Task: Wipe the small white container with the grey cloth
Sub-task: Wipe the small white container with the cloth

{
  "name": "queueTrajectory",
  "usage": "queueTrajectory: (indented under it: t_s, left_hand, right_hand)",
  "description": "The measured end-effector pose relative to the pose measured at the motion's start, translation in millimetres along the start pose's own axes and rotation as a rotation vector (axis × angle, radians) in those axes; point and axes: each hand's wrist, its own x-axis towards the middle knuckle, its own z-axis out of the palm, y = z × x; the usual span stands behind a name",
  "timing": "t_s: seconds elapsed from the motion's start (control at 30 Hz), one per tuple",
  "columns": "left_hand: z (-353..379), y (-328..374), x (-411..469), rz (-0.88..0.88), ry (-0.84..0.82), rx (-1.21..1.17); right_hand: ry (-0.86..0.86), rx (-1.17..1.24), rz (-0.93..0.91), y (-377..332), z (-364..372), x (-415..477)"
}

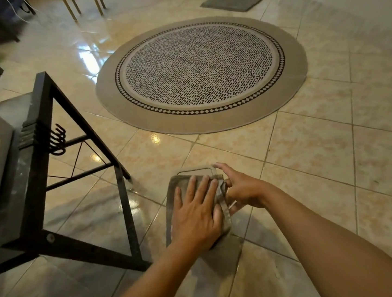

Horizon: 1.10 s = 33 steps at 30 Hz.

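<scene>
While the left hand (195, 211) presses the grey cloth (221, 252) flat with spread fingers against the small white container (197, 170), the right hand (241, 189) grips its far edge, holding it above the tiled floor (333, 162). Wiping looks underway; how much remains I cannot tell.

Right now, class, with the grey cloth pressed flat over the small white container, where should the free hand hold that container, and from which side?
Grip the small white container by its bare far rim, coming from the right, where the right hand already pinches it. The left hand and grey cloth cover the near face, so only that rim and right edge are left to hold.
</scene>
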Motion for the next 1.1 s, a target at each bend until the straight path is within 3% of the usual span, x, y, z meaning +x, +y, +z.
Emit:
queueTrajectory:
  t_s: [0.07, 0.2, 0.37, 0.53, 0.7, 0.87, 1.03, 1.1]
  left_hand:
    - [1.2, -10.7, 9.9, -0.008, 0.011, 0.01]
    - [-4.4, -36.2, 32.1, -0.19, 0.048, -0.07]
    - [9.0, -10.1, 10.7, -0.006, 0.048, 0.007]
    - [-2.6, -36.3, 40.4, -0.172, 0.043, -0.077]
    - [6.7, -13.8, 12.1, -0.012, 0.04, -0.009]
    - [1.2, -37.6, 38.4, -0.199, 0.083, -0.096]
    - [10.1, -25.8, 29.5, -0.048, 0.107, -0.013]
    - [4.5, -31.3, 41.3, -0.089, 0.09, -0.019]
  right_hand:
    - [-0.008, 0.011, -0.004, 0.6, 1.2, 1.6]
    - [0.027, 0.024, -0.016, -0.2, 2.3, 6.1]
    - [0.022, 0.006, -0.008, -2.9, 3.0, 4.5]
    - [0.04, 0.012, -0.012, -2.8, 2.4, 7.9]
    - [0.013, 0.019, -0.01, -3.3, 2.3, 9.1]
    - [0.038, 0.037, -0.025, -1.4, 1.9, 12.8]
    - [0.018, 0.067, -0.053, 1.2, 3.1, 14.3]
    - [0.024, 0.054, -0.058, 0.8, 3.1, 14.8]
